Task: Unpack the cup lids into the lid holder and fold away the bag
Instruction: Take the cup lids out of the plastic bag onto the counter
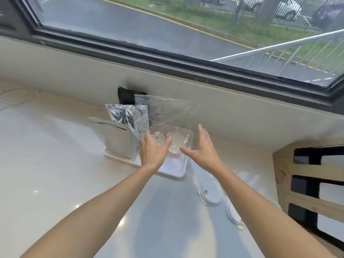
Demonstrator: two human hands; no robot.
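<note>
Two hands, left hand (152, 150) and right hand (202, 150), hover spread wide and empty over a white tray (174, 167) on the tabletop (46, 164). A clear bag (167, 112) rises upright from the tray beside foil pouches (130, 118). Clear lids (175, 144) inside blur together. Two white lids (211, 192) lie near a wooden rack (284, 175), cut off rightward.

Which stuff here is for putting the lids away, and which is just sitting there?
For the job: clear plastic bag, clear lids inside it, white lid on the counter, wooden holder.
Just there: silver foil pouches, white tray.
</note>
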